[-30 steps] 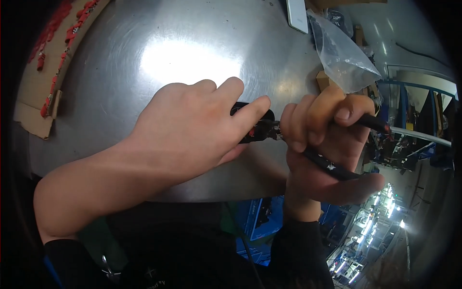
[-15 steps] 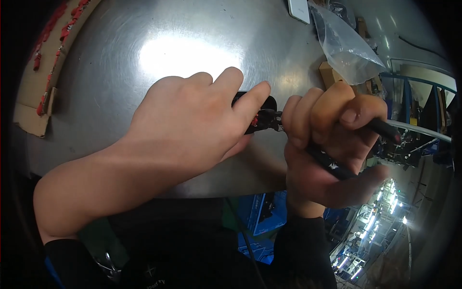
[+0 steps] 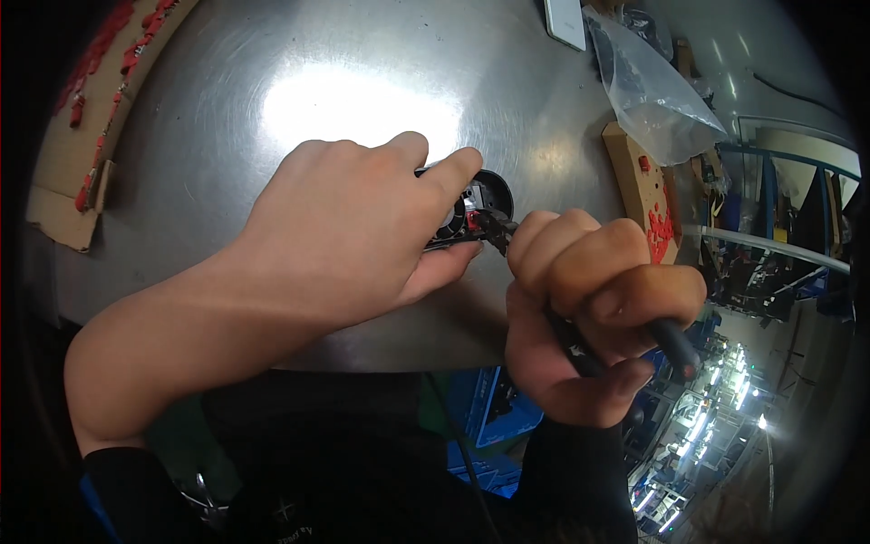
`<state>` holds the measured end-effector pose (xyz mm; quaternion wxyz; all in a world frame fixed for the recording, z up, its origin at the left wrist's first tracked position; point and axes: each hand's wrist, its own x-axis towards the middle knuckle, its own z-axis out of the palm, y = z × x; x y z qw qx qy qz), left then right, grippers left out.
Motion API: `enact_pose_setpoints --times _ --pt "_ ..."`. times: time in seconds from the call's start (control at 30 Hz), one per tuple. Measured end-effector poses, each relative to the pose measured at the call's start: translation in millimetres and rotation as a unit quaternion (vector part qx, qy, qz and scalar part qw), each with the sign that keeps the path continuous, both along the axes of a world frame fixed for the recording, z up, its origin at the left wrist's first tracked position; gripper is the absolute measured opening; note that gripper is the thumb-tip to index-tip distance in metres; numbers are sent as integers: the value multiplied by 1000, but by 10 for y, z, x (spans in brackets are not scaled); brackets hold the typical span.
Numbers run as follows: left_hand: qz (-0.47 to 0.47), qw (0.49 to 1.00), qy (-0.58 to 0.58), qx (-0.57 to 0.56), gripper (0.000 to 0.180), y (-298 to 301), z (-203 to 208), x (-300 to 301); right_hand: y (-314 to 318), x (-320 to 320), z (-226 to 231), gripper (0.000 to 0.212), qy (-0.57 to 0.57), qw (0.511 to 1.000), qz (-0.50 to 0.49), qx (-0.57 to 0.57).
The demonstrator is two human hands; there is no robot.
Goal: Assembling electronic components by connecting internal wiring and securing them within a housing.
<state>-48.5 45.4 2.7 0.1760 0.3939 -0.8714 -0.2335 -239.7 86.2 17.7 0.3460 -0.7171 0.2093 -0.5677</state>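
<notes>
My left hand [image 3: 349,227] is closed around a black plastic housing [image 3: 495,192], whose opened inside shows dark round parts and a small red piece [image 3: 472,220]. Much of the housing is hidden under the fingers. In my right hand [image 3: 598,290] is a pair of pliers [image 3: 672,349] with black handles. Their dark jaws [image 3: 496,230] reach into the housing and touch or nearly touch the red piece; whether they grip it I cannot tell.
On the far left a cardboard tray [image 3: 95,213] holds several red pieces. Another cardboard box [image 3: 625,150] with small red pieces stands at the right, beside a clear plastic bag [image 3: 648,100]. A white flat device [image 3: 565,23] lies on the metal table [image 3: 217,118]. Blue crates [image 3: 498,408] stand below the table edge.
The pliers have turned, their handles swinging down and toward me with my right hand. My left hand has shifted slightly left, and more of the housing's inside shows.
</notes>
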Motion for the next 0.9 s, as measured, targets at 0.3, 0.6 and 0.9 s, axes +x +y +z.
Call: enact_pose_setpoints --times 0.3,0.6,0.9 --pt "-43 996 29 -74 70 -40 -17 7 -52 -207 175 59 -33 997 1 65" --pt "-44 994 20 -103 73 10 10 -13 -10 -122 180 62 -44 996 4 83" --pt "-40 994 13 -103 72 21 -14 1 13 -56 158 61 -30 997 -14 77"
